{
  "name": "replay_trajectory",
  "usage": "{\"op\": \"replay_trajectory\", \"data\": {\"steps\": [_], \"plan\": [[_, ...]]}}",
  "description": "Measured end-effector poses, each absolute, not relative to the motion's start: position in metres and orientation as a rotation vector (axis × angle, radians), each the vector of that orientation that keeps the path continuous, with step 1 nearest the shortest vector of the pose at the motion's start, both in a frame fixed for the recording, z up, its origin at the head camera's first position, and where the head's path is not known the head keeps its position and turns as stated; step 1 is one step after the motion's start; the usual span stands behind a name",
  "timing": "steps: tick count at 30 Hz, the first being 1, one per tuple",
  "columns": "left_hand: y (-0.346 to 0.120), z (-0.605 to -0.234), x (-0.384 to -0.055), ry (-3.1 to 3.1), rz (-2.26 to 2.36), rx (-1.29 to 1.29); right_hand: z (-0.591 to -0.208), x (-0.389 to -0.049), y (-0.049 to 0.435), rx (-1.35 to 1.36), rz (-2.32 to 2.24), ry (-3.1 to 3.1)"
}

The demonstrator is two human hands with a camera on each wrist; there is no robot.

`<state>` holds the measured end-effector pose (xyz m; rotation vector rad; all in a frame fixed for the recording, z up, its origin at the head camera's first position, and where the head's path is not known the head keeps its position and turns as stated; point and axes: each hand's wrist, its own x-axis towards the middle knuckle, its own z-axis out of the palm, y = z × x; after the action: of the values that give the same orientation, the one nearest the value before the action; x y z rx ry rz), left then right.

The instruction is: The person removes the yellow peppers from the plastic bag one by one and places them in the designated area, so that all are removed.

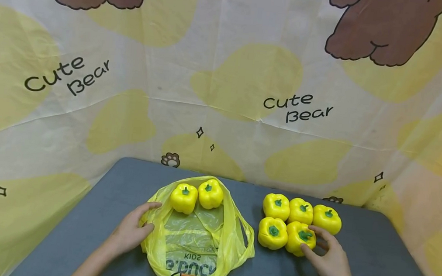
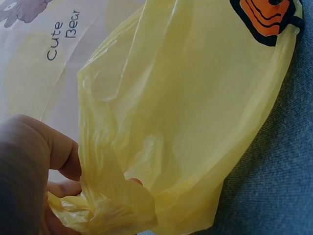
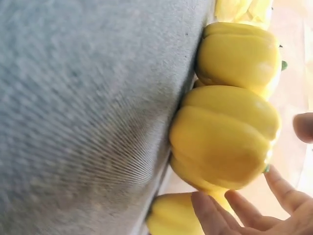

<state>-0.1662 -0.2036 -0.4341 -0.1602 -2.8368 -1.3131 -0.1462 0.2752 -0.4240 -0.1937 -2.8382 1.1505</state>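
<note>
A yellow plastic bag point(image 1: 235, 246) lies spread with its mouth open, showing dark printing inside. My left hand point(image 1: 132, 228) holds its left edge; in the left wrist view the bunched plastic point(image 2: 110, 208) sits between thumb and fingers. Two yellow bell peppers with green stems, one on the left point(image 1: 183, 199) and one on the right point(image 1: 210, 195), lie in the far part of the bag. My right hand point(image 1: 332, 258) reaches around the front-right bell pepper point(image 1: 294, 237), its fingers spread. In the right wrist view the thumb point(image 3: 304, 127) is apart from that pepper point(image 3: 222, 137).
Several more yellow bell peppers stand in two rows beside it, among them a front-left one point(image 1: 273, 233) and a back-right one point(image 1: 327, 219). Everything rests on a dark grey table point(image 1: 376, 252). A printed cloth point(image 1: 242, 78) hangs behind the table's far edge.
</note>
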Motion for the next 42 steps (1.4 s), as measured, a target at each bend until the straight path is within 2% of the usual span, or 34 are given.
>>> {"op": "replay_trajectory", "data": {"steps": [9, 15, 27, 42], "plan": [[-0.203, -0.434, -0.166, -2.834, -1.319, -0.164, -0.410, -0.138, 0.262, 0.022, 0.841, -2.645], [-0.203, -0.432, -0.167, -2.844, -1.282, -0.164, -0.401, -0.138, 0.250, 0.114, 0.819, -2.587], [-0.201, -0.431, -0.166, -2.819, -1.272, -0.182, -0.384, -0.148, 0.213, 0.287, 1.053, -2.463], [-0.202, -0.434, -0.167, -2.815, -1.296, -0.183, -0.375, -0.181, 0.160, 0.500, 1.323, -2.396]]}}
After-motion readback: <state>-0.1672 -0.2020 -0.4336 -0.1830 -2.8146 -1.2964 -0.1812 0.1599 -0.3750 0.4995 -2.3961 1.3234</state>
